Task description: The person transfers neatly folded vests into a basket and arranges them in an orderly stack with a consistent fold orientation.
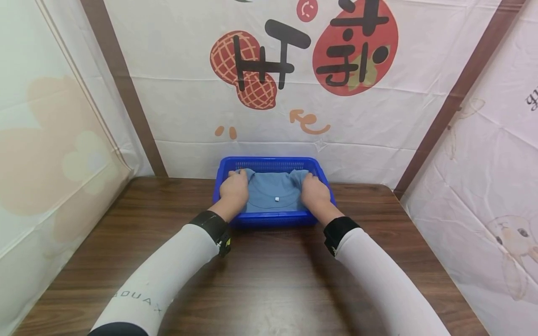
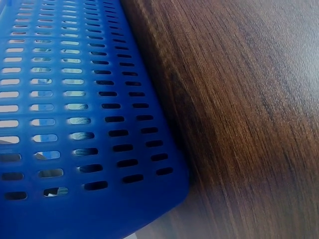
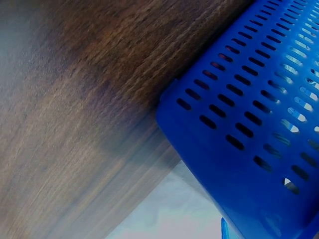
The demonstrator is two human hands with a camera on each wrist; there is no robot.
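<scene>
A blue T-shirt [image 1: 269, 189] with a curved neckline and a small white label lies in a blue plastic basket [image 1: 273, 216]. Its upper left part is gripped by my left hand [image 1: 235, 190], fingers curled into the fabric. On the opposite side my right hand [image 1: 315, 191] grips the upper right part in the same way. Both wrists pass over the basket's near corners. Only the slotted basket wall [image 2: 107, 149] and wood show in the left wrist view; the right wrist view likewise has the basket wall [image 3: 234, 114], with the hand out of sight.
The basket stands at the far edge of a brown wooden table [image 1: 269, 270]. Right behind it hangs a white printed curtain [image 1: 180, 107], with more printed fabric on the left [image 1: 54, 140] and right [image 1: 483, 186]. Both forearms reach across the table.
</scene>
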